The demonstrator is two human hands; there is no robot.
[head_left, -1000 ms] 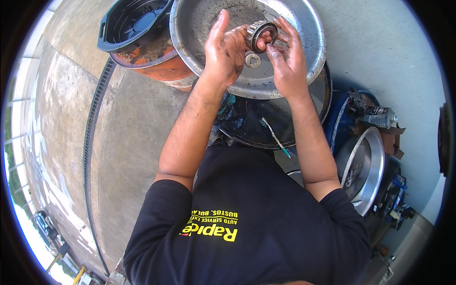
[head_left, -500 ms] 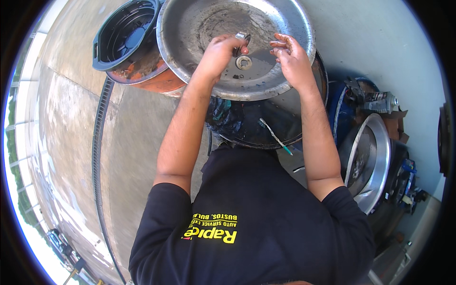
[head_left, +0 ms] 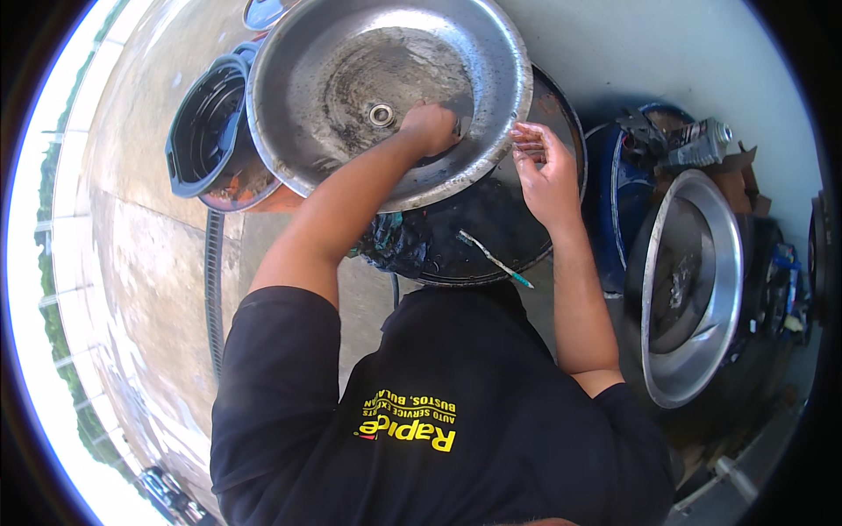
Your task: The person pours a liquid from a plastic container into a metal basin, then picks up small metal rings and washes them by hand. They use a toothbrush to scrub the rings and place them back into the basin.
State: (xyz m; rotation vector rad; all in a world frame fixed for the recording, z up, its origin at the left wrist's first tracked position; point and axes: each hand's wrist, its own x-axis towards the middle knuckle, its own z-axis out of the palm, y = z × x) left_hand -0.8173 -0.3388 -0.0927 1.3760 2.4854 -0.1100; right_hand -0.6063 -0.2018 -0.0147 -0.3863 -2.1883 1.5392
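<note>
We had our left hand curled in the metal basin, just beside a small ring lying there; whether it gripped anything, we couldn't tell. Our right hand hung near the basin, thumb and fingers apart.

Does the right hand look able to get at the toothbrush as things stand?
Probably yes: the right hand looks empty, and the toothbrush lies uncovered on the dark drum top, with nothing visible between them.
</note>
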